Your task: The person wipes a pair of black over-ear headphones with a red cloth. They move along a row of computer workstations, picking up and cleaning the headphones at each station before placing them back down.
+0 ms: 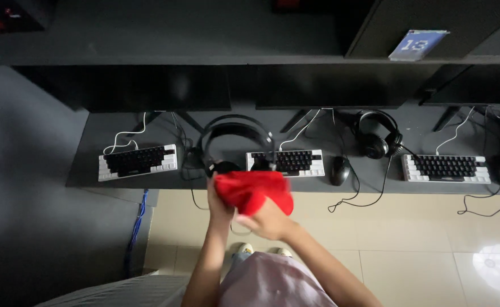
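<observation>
hands meet at the centre of the view: the left hand (218, 206) and the right hand (268, 220) both close on a red cloth (254, 190), bunched against the lower earcup of a black headset (235, 136). headset sits at the surface (85, 165) edge, a black-and-white keyboard (288, 162) touching at three o'clock, a black mouse (339, 170) beyond it.

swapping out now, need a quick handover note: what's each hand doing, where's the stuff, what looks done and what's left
Left hand: raised at the desk edge, gripping the red cloth from its left side.
Right hand: under the cloth, holding it too.
Cloth is bunched against the lower part of the black headset, which sits at the desk edge between the left keyboard and the middle keyboard.
Done: cannot tell what has been wiped.
Left: second headset, mice and keyboards show no cloth on them.
</observation>
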